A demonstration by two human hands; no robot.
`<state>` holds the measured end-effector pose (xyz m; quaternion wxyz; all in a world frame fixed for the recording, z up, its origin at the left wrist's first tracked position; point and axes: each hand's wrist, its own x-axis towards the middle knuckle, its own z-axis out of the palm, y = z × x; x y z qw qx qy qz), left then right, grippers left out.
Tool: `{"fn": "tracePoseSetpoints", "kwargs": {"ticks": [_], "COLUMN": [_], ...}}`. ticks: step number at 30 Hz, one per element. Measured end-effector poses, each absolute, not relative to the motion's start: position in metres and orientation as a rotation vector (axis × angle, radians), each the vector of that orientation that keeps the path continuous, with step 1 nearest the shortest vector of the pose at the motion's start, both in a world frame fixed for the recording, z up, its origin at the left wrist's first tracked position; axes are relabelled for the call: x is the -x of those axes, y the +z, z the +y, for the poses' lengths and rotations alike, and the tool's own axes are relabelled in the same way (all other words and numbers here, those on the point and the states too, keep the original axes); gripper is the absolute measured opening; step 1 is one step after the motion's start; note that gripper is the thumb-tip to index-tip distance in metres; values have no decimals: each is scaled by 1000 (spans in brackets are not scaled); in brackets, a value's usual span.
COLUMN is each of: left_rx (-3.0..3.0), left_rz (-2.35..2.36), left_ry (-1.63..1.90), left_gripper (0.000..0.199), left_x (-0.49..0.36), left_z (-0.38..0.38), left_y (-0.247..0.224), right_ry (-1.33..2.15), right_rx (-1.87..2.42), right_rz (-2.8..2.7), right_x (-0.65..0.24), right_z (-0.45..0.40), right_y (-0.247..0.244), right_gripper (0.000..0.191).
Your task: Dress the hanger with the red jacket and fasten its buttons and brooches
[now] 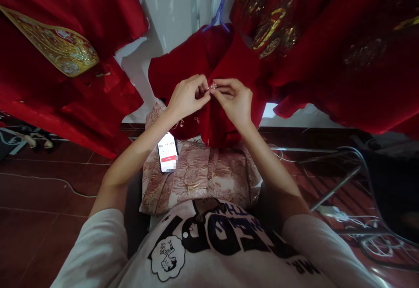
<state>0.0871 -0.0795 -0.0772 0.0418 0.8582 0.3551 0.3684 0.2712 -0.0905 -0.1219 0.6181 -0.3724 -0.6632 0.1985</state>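
Around the hands, a big red robe (65, 98) is hanging toward ten o'clock and a gold-trimmed red garment (334, 74) toward two. Between them a red top (193, 61) is hanging, reaching down to pink brocade (225, 172) at six. A phone (168, 157) is lying at seven. The left hand (188, 95) and right hand (237, 104) are pinching a tiny beaded ornament (213, 86) against the top.
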Motion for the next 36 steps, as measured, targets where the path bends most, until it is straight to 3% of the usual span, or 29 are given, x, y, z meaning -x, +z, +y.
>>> {"fn": "tracePoseSetpoints", "kwargs": {"ticks": [10, 19, 36], "left_rx": [-2734, -2711, -2757], "left_rz": [1082, 1068, 993], "left_ry": [1051, 1016, 958], "left_gripper": [10, 10, 12], "left_x": [-84, -87, -87], "left_z": [-84, -80, -69], "left_y": [-72, -74, -71], "right_ry": [504, 415, 456], "right_rx": [793, 788, 779], "right_rz": [-1534, -1542, -1611], "right_x": [-272, -274, -281], "right_z": [-87, -91, -87], "right_y": [-129, -125, -123], "right_gripper": [50, 38, 34]}}
